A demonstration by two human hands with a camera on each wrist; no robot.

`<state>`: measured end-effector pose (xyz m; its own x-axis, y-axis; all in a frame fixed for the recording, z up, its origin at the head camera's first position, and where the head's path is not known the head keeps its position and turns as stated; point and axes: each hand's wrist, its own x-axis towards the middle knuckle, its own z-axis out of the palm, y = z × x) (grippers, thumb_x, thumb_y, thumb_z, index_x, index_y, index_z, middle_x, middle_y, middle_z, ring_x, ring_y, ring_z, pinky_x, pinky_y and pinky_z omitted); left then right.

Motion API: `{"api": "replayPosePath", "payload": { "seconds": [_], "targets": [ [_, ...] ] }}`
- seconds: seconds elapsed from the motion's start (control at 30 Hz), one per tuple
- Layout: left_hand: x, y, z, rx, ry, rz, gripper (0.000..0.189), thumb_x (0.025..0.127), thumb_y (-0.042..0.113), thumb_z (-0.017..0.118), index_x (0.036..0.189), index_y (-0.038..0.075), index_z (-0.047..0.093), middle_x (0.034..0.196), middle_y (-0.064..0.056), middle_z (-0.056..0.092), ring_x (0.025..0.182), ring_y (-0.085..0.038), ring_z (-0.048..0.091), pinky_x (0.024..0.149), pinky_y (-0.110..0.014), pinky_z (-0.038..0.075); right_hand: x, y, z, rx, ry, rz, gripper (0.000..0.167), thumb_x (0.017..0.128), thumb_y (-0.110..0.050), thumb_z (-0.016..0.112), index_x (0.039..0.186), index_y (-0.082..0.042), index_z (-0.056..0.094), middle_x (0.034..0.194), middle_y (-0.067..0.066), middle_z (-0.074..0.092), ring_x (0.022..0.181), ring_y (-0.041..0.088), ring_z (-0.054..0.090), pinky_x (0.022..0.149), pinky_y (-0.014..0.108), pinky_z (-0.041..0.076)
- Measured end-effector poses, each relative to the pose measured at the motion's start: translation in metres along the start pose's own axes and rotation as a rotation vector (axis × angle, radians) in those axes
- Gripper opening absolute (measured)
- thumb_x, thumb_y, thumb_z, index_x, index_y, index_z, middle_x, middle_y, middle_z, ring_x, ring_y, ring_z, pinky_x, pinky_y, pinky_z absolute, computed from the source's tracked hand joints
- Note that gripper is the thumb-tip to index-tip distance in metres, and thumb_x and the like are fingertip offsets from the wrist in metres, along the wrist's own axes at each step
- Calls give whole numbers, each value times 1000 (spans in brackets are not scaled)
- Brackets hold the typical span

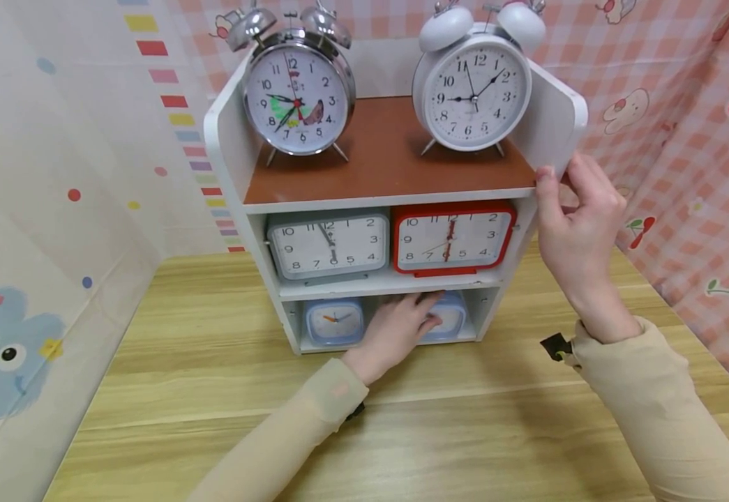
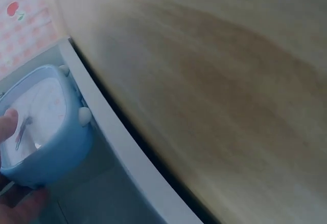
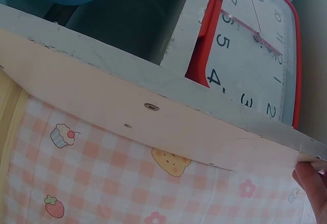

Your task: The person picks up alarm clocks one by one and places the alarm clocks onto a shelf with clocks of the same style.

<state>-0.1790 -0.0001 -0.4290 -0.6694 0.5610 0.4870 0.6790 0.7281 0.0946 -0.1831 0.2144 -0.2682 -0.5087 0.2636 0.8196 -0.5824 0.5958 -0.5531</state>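
A white shelf unit (image 1: 389, 284) with a brown top board stands on the wooden table. My left hand (image 1: 395, 329) reaches into its bottom compartment and grips the light blue clock (image 1: 455, 315) on the right. In the left wrist view, the thumb (image 2: 7, 125) lies over that clock's face and other fingers (image 2: 28, 208) are at its side. My right hand (image 1: 584, 226) pinches the shelf's right side panel (image 1: 555, 115) near the top board. In the right wrist view, only part of this hand (image 3: 312, 185) shows at the panel's edge.
On top stand a silver twin-bell clock (image 1: 298, 97) and a white one (image 1: 474, 94). The middle shelf holds a grey clock (image 1: 329, 244) and a red clock (image 1: 455, 240). Another light blue clock (image 1: 335, 322) sits at bottom left. Patterned curtains (image 1: 678, 139) hang behind the wooden table (image 1: 188, 362).
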Motion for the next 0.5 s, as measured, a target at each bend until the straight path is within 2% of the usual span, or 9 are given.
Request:
{"api": "replayPosePath", "payload": {
  "seconds": [0.13, 0.27, 0.5],
  "targets": [
    [-3, 1, 4, 102, 74, 67, 44, 99, 32, 73, 141, 19, 65, 134, -3, 70, 107, -22, 75, 79, -30, 65, 0, 0, 0, -5, -8, 3, 29, 102, -17, 60, 112, 6, 75, 97, -32, 58, 94, -12, 62, 74, -3, 48],
    [-5, 1, 7, 157, 117, 103, 45, 98, 31, 75, 141, 21, 65, 138, -3, 70, 108, -22, 76, 73, -27, 65, 0, 1, 0, -4, -11, 1, 30, 102, -19, 60, 113, 4, 75, 98, -32, 58, 95, -10, 63, 74, -3, 48],
    [-3, 0, 8, 169, 117, 100, 45, 98, 31, 75, 141, 21, 65, 131, -2, 71, 103, -20, 76, 69, -26, 64, 0, 1, 0, 0, -6, 5, 30, 102, -19, 60, 112, 5, 75, 98, -31, 59, 94, -11, 62, 74, -3, 48]
  ]
}}
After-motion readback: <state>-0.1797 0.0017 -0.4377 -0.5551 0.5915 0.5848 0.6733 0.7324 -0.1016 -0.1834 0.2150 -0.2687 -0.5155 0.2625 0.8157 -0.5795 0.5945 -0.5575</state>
